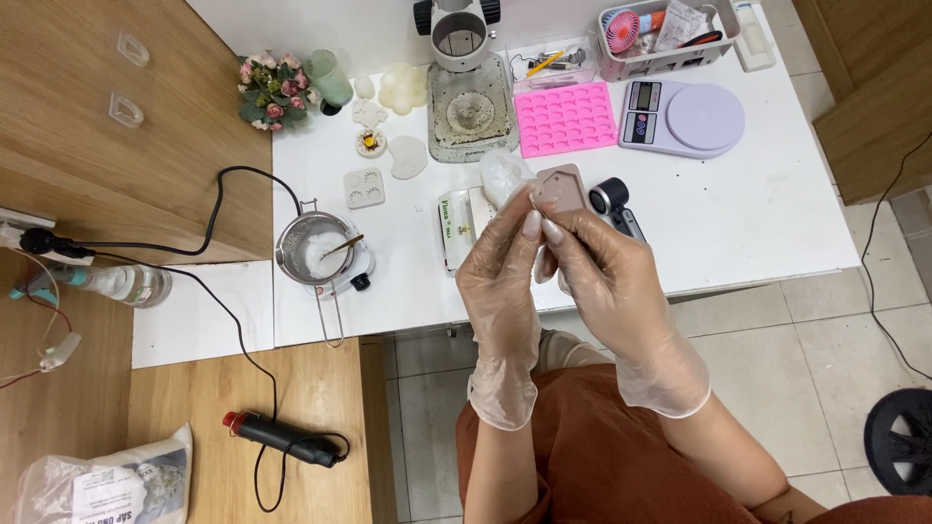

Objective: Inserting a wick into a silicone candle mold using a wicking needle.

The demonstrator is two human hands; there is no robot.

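Both my hands wear thin clear gloves and are raised together over the front edge of the white table [757, 204]. My left hand [500, 281] and my right hand [607, 277] pinch a small brownish-pink mould [561, 189] between their fingertips. A crumpled piece of clear plastic [505, 175] sticks up just left of the mould, against my left fingers; which hand grips it is unclear.
On the table: a pink silicone mould tray [566, 118], a digital scale [684, 116], a small pot with a spoon on a hotplate [316, 250], a white stand with a dirty base [471, 107], white cast shapes [408, 155], a flower bouquet [275, 92]. A heat tool [282, 439] lies on the wooden floor.
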